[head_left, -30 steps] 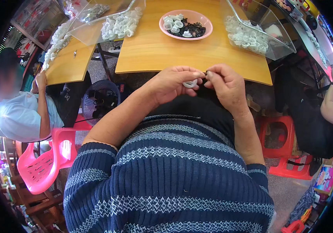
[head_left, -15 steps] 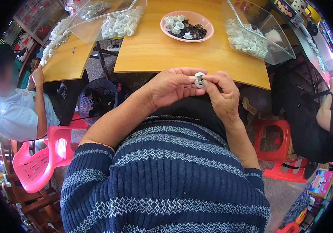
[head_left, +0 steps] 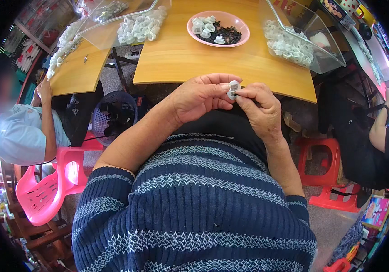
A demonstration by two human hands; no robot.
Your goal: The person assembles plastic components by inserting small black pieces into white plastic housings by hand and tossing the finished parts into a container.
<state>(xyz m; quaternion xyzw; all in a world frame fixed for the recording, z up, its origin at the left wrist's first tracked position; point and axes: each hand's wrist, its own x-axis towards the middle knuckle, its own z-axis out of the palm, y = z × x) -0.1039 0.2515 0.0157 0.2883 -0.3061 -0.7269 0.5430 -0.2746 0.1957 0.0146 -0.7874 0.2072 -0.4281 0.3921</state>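
Observation:
Between thumb and fingers, my left hand (head_left: 202,97) pinches a small white round plastic part (head_left: 234,84) with dark rectangular openings in its face. My right hand (head_left: 263,106) is closed in a pinch, thumb and forefinger against the lower right of that part. Something small and dark shows at those fingertips, too little to make out. Both hands are above my lap, just off the table's near edge. Past them, a pink bowl (head_left: 245,31) holds several similar white parts (head_left: 203,26) and a heap of tiny black pieces (head_left: 226,35).
On the wooden table (head_left: 181,63), clear bins with white parts stand left (head_left: 95,38) and right (head_left: 328,61). A person in light blue (head_left: 26,133) sits at left, another person's arm (head_left: 380,131) at right. Pink chair (head_left: 40,195), red stool (head_left: 319,163) and purple basket (head_left: 113,118) stand around.
The white part has risen slightly and turned a little in my left fingers. My right fingertips have shifted slightly over its lower opening.

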